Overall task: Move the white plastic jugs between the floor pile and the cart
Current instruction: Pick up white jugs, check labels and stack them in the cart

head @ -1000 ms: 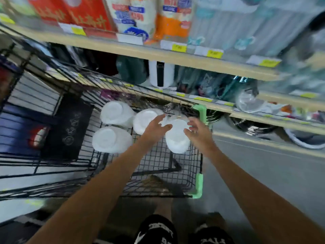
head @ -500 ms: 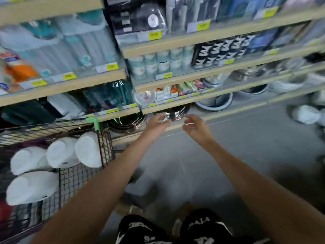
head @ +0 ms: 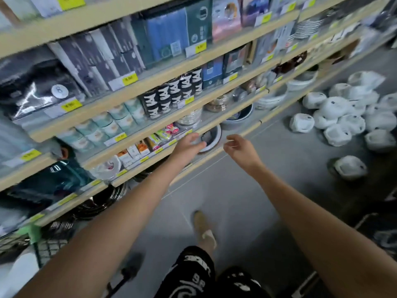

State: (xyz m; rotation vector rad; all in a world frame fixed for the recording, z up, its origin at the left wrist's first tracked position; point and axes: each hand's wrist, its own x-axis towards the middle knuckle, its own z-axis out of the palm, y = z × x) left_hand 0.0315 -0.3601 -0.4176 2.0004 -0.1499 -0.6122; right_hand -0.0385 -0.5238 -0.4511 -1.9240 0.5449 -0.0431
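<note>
Grey aisle floor [head: 236, 201] lies open down the middle; white jugs [head: 343, 117] piled at its far right by the bottom shelf edge [head: 249, 130], lone jug [head: 350, 167] apart, nearer; cart [head: 34, 233] corner at lower left; left hand [head: 189, 147] and right hand [head: 241, 150] empty, fingers loose, mid-air.

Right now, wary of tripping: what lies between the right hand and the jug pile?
Head view: only bare grey floor between right hand and jug pile.
</note>
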